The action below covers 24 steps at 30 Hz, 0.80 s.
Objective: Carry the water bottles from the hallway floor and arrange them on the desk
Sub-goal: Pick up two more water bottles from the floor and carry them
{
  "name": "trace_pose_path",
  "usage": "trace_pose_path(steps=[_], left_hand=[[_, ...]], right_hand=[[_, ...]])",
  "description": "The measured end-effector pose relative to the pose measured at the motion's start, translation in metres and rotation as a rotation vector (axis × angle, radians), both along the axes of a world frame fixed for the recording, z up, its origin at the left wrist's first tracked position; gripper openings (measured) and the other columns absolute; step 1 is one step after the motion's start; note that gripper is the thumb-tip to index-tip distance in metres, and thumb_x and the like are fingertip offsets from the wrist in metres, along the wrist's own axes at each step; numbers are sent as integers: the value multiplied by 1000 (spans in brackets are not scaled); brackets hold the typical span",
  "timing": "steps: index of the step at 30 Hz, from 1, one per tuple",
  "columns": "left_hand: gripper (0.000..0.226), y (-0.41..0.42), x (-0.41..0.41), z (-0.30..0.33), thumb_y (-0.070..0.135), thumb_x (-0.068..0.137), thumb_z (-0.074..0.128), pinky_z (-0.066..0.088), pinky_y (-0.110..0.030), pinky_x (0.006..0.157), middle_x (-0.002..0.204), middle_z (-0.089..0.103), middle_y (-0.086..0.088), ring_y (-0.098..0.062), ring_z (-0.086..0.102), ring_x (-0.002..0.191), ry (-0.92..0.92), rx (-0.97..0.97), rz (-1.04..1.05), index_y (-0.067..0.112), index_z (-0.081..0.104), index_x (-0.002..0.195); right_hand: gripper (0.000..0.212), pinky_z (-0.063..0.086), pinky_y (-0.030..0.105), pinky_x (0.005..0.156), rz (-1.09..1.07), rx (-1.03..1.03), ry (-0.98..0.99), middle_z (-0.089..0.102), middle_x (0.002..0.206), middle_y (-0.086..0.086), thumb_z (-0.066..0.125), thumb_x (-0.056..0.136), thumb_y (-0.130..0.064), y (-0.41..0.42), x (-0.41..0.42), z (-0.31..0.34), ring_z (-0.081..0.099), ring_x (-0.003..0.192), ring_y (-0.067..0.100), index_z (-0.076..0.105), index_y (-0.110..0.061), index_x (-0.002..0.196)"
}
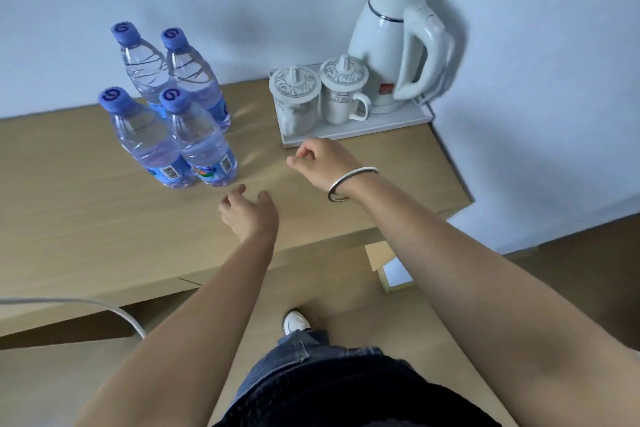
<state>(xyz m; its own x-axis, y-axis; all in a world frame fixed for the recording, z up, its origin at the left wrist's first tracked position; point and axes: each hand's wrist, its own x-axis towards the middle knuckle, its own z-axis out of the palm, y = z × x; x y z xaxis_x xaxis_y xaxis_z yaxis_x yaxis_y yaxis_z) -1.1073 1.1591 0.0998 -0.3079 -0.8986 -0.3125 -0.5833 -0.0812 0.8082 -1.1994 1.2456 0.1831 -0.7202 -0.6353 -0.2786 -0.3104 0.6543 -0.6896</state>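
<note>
Head view: looking down at a wooden bench (86, 218) set against a pale wall, with both bare arms stretched out over it.
Bottles: four water bottles (173, 108) stand upright in a tight two-by-two cluster on the left part of the bench, touching or nearly touching each other.
Caps: each blue cap (174, 99) bears a darker swirl mark; I cannot read it as a letter or a word.
Labels: blue wrap labels sit low on the bottles; the front left bottle shows a barcode (170, 173); the brand writing is too small to read.
Left hand: the left hand (247, 213) hovers above the bench, just right of and nearer than the front bottles, not touching them; its fingers are loosely curved and hold nothing.
Right hand: the right hand (317, 158) hangs further right, between the bottles and the tray, fingers loosely curled with nothing in them; a silver bangle (349, 182) circles the wrist.
Tray: a white tray (346, 134) in the corner carries two lidded mugs (320, 94) and a white kettle (391, 45).
Kettle mark: a small red sticker (384, 89), unreadable.
Below: a white shoe (294, 321) and dark denim.
</note>
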Motion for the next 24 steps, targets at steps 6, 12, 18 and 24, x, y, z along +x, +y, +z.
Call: trace_pose_path(steps=[6, 12, 18, 24], left_hand=[[32, 106, -20, 9, 14, 89, 48, 41, -34, 96, 125, 53, -10, -26, 51, 115, 79, 13, -428, 7, 52, 120], [22, 247, -10, 25, 16, 89, 51, 44, -27, 74, 94, 59, -2, -20, 55, 87, 77, 25, -746, 9, 59, 108], [15, 372, 3, 19, 15, 85, 51, 39, -24, 55, 76, 56, 1, -18, 49, 69, 52, 105, -1075, 8, 62, 92], [8, 476, -5, 29, 14, 81, 59, 39, -22, 58, 71, 58, 1, -17, 52, 72, 67, 226, -1328, 9, 64, 78]], right_hand=[[30, 47, 35, 78, -147, 64, -89, 65, 90, 9, 52, 89, -34, 130, 16, -8, 62, 85, 27, 61, -6, 94], [42, 48, 37, 73, -399, 52, -165, 59, 84, 22, 54, 87, -32, 287, 51, -8, 51, 73, 22, 57, 8, 99], [26, 44, 29, 66, -625, 105, -160, 61, 83, 5, 52, 89, -35, 426, 97, -17, 57, 76, 22, 57, -11, 81], [31, 35, 20, 56, -907, 72, -135, 57, 88, 5, 52, 91, -30, 543, 149, -14, 51, 79, 18, 61, -2, 102]])
